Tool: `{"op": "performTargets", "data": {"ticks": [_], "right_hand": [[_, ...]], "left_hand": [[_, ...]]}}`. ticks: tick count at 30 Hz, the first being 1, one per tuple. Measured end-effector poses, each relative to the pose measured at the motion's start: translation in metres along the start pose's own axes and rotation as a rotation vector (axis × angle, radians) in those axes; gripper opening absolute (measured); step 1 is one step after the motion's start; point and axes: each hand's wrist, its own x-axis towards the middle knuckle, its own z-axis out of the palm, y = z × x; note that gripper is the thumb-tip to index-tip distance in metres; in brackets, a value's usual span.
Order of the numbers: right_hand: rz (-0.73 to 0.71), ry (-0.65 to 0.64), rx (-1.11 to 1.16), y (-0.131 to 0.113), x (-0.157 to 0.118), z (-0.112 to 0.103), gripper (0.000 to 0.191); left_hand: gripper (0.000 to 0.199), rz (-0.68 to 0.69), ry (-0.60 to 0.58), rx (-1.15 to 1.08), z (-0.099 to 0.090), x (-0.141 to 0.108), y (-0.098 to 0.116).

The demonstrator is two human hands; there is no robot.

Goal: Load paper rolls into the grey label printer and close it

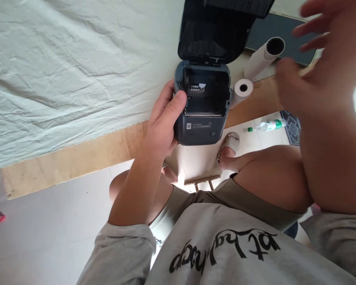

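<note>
Holds a small dark printer [200, 130] in the left grip [160, 132], up in the air by the wooden edge of the tabletop [77, 146]. Wraps snugly round the left side, with the thumb [180, 99] on the rim of the hollow and the other fingers mostly tucked out of sight. Shows the lid [210, 39] wide open, ahead of the left grip and a bit to the right.

Looks hard and stiff, like plastic, and light enough for one hand. May feel smooth and a little slippery, so best to squeeze firmly but not crush. Might tip away from the left grip, with so much lid out front. Better to take hold of the thick sides, and not hang any weight on the lid or its thin hinge [207, 62]. Good to press nothing on the thin bar [203, 115], just right of the thumb, in case of scratches.

Spreads the right grip [323, 63] wide, with nothing to be seen in it. Between the two grips, a short white roll [236, 96] near the printer and a long white roll [256, 62] beyond. Likely light and easy to knock over; best to hold round the middle, without pinching the edges.
</note>
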Motion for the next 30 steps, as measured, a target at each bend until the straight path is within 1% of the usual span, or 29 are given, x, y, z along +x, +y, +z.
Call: {"op": "performTargets", "data": {"ticks": [1,2,4,5,7,9,12,14,15,17,20,23,25,27,28,30], "right_hand": [[-0.047,-0.046,-0.091,0.004,0.003,0.004,0.058],[-0.062,-0.087,-0.158,0.007,0.005,0.007,0.056],[-0.026,-0.151,-0.212,0.008,0.006,0.012,0.049],[-0.014,-0.168,-0.229,0.006,0.005,0.013,0.047],[-0.01,-0.193,-0.215,0.001,0.002,0.012,0.051],[-0.043,-0.225,-0.192,-0.004,-0.001,0.009,0.054],[-0.087,-0.275,-0.221,-0.004,-0.003,0.009,0.049],[-0.07,-0.262,-0.254,-0.002,-0.003,0.011,0.042],[-0.055,-0.25,-0.268,-0.001,-0.002,0.012,0.042],[-0.032,-0.233,-0.282,0.001,-0.001,0.013,0.046],[-0.031,-0.241,-0.258,0.003,-0.001,0.014,0.058],[-0.043,-0.257,-0.252,0.005,-0.001,0.016,0.056],[-0.023,-0.253,-0.277,0.007,-0.001,0.017,0.053],[-0.008,-0.223,-0.277,0.007,-0.001,0.015,0.056],[-0.019,-0.195,-0.239,0.006,-0.001,0.013,0.059],[-0.073,-0.096,-0.106,0.001,0.001,0.007,0.065]], "left_hand": [[0.029,-0.007,0.006,-0.001,0.0,0.0,0.0],[0.029,-0.009,0.008,-0.005,0.0,0.0,-0.001],[0.029,-0.006,-0.003,-0.011,0.0,0.001,-0.002],[0.031,-0.003,-0.009,-0.011,-0.001,0.001,-0.002],[0.032,-0.001,-0.009,0.008,-0.001,0.001,-0.003],[0.031,0.005,0.002,0.029,-0.002,0.001,-0.004],[0.034,0.018,0.019,0.025,-0.001,0.002,-0.005],[0.037,0.021,0.022,0.012,-0.001,0.002,-0.006],[0.037,0.02,0.024,0.009,0.0,0.002,-0.006],[0.037,0.019,0.021,0.003,0.0,0.002,-0.006],[0.033,0.019,0.014,-0.016,0.0,0.002,-0.006],[0.029,0.027,0.007,-0.019,-0.002,0.002,-0.005],[0.03,0.029,0.012,-0.006,-0.003,0.002,-0.005],[0.032,0.026,0.019,0.002,-0.003,0.002,-0.005],[0.032,0.022,0.018,0.004,-0.004,0.002,-0.005],[0.031,0.017,0.005,0.003,-0.004,0.001,-0.004]]}}
